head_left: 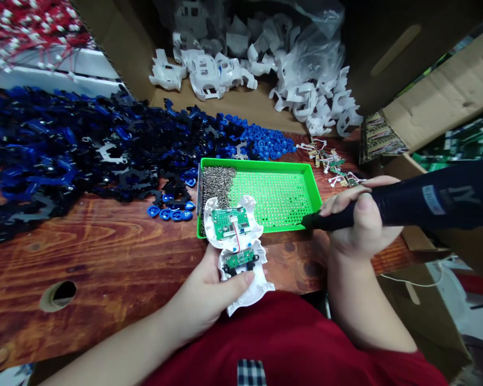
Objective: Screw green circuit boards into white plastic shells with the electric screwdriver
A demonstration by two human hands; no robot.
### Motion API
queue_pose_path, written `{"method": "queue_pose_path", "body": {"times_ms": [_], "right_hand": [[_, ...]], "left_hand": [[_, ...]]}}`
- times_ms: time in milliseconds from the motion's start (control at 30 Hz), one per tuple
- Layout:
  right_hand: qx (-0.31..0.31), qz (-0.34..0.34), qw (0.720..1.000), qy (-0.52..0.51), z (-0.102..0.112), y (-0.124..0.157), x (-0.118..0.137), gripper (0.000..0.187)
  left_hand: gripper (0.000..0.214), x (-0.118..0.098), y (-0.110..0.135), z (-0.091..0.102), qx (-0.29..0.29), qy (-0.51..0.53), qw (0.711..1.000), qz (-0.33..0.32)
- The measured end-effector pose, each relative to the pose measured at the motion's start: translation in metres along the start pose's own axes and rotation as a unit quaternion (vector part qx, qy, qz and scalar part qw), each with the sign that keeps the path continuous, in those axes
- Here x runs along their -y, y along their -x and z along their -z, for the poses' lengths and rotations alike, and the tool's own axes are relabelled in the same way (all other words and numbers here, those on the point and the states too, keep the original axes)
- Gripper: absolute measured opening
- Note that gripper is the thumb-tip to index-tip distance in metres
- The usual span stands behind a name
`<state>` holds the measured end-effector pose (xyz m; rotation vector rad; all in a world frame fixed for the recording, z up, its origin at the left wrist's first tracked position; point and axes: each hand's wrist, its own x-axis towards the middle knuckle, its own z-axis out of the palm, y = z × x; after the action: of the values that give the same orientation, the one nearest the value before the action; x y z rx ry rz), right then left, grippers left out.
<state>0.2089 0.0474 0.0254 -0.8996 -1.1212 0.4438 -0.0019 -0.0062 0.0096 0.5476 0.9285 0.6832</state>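
We hold the lower white shell (255, 292) in the grip of our left hand (213, 287), thumb across it, while the upper white shell (258, 230) overlaps the near left corner of the green tray (314, 193) in view. A green board sits in each shell. Our right hand (358, 222) has its grip wrapped around a dark handheld driver (410, 201), its tip by the tray's near right corner. Screws (217, 185) heap at the tray's left end, on our wooden surface (116, 252).

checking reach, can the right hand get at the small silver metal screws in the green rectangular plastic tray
Probably, with the tapered black tool the right hand holds: the far screws look uncovered, though the white plastic casing overlaps the near ones.
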Motion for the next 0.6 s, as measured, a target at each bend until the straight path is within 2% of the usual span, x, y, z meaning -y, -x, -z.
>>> {"method": "queue_pose_path", "body": {"times_ms": [233,400,533,600], "right_hand": [[0.025,-0.005,1.0,0.009,0.001,0.003,0.001,0.019],[0.0,-0.013,1.0,0.011,-0.002,0.002,0.002,0.02],[-0.026,0.028,0.999,-0.006,-0.001,-0.009,0.022,0.019],[-0.023,0.02,0.999,-0.019,0.003,-0.013,0.036,0.024]], "left_hand": [[0.053,-0.001,0.0,-0.001,-0.006,-0.023,1.0,-0.007],[0.064,0.001,-0.002,0.002,0.001,-0.014,1.0,-0.005],[0.072,0.005,-0.006,0.006,0.022,-0.021,0.999,-0.011],[0.071,0.007,-0.007,0.007,0.026,-0.018,0.999,-0.013]]}}
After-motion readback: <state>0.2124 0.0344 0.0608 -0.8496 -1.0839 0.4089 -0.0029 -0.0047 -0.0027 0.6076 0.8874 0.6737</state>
